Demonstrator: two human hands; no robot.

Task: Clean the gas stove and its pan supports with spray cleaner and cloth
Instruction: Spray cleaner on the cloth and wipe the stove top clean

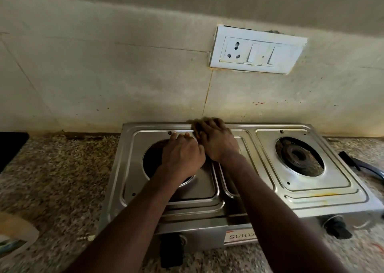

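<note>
A: Left hand [182, 154]?
B: Stretched forward on a bare forearm, palm down over the left burner hole. Fingers [180, 136] straight and side by side, tips touching the steel near the rear.
A: And the right hand [217, 142]?
B: Just beside it, knuckles up. Fingers curled and clamped on a brown, blurred wad at the rear rim, a cloth [196, 126] by the look of it; too smeared to be sure.
A: The stove [291, 202]?
B: Sits on a speckled granite counter [52, 168], back edge near the tiled wall [124, 75]. Brushed steel, rectangular, with two stamped square trays, corners rounded. Shows a dark ringed burner [299, 157] in the round right opening. Carries yellowish streaks along the front right ridge, a black knob [340, 230] below them and a label [241, 236] reading "SURY" on the front.
A: Elsewhere?
B: White socket plate [257, 50] on the wall, rusty specks on the tile, a blurred white bottle [14, 235] at lower left.
</note>
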